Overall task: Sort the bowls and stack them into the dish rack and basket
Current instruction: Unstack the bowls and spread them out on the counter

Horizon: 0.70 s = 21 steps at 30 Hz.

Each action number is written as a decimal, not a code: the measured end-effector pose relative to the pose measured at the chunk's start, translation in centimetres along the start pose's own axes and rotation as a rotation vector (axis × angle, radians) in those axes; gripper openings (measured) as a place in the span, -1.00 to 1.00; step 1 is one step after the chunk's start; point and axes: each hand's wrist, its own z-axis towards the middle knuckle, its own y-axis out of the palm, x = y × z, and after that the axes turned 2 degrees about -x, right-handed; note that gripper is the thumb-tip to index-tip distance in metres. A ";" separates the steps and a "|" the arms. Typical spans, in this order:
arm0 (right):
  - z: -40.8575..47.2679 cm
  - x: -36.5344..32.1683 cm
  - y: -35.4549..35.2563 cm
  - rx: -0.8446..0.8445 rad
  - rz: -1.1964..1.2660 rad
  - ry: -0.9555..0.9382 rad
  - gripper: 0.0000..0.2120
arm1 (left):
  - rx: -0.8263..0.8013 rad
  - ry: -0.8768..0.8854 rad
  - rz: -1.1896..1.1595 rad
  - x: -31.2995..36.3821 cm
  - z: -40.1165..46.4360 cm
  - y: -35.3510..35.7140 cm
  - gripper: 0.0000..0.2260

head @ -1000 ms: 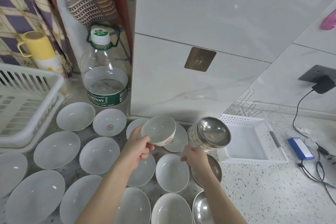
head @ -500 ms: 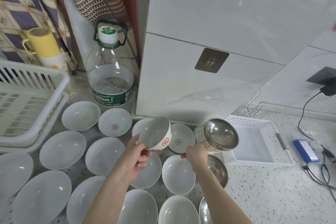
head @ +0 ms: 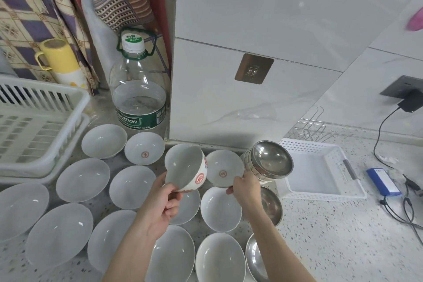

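My left hand grips a white bowl with red marks, lifted and tilted on its side above the counter. My right hand holds a stack of steel bowls, tilted toward me, beside the white basket. Several white bowls lie spread over the counter, two with a red emblem inside. More steel bowls sit below my right hand, one partly hidden by my wrist. The white dish rack stands at the far left.
A large water bottle stands against the wall corner behind the bowls. A yellow mug sits behind the rack. A wire rack, a blue device and black cables lie right of the basket.
My left hand has tipped the white bowl further onto its side and drawn it down toward me. The steel stack stays in my right hand, nearly unmoved. The camera has shifted slightly.
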 end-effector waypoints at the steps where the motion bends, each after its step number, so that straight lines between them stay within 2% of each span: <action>1: -0.5 0.3 -0.3 -0.014 0.036 -0.004 -0.79 | 0.003 0.010 0.002 -0.2 -0.2 0.2 -0.77; 7: -2.8 2.8 -3.2 -0.105 0.228 0.013 -0.78 | 0.029 0.074 -0.019 -1.8 -1.6 1.8 -0.65; 12: -4.1 4.8 -7.3 -0.171 0.374 0.029 -0.67 | -0.029 0.112 -0.092 -3.7 -3.3 4.2 -0.63; 16: -5.0 7.6 -12.1 -0.234 0.327 -0.017 -0.82 | -0.042 0.107 -0.116 -5.4 -4.0 6.3 -0.68; 21: -5.1 12.4 -17.0 -0.309 0.295 0.033 -0.80 | -0.005 0.079 -0.134 -8.0 -4.6 9.3 -0.70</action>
